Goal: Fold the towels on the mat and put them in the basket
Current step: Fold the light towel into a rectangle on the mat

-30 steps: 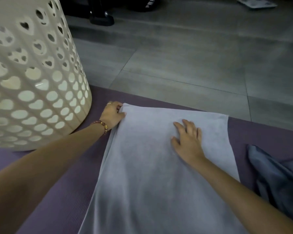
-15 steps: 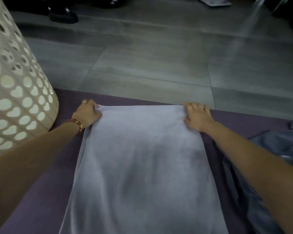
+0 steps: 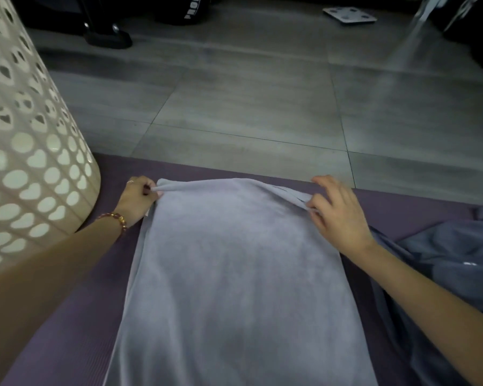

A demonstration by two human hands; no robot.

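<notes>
Head view. A pale towel lies lengthwise on the purple mat, its far edge near the mat's far border with the tiled floor. The left hand pinches the far left corner, fingers curled round a small peak of cloth. The right hand pinches the far right corner between thumb and fingertips, where several layer edges show, fanned slightly apart. Both corners are raised a little; the rest of the towel lies flat. The perforated basket stands at the left, just beside the left hand. A dark towel lies crumpled at the right, touching or passing under the pale towel's right edge; which one cannot be told.

Judged step: drawing the far edge toward the near one.

Risks:
- The right pinch may miss a lower layer, which would lag and skew the fold.
- Unequal lift by the two hands would twist the edge.
- The dark towel, if caught, may be dragged along.
</notes>
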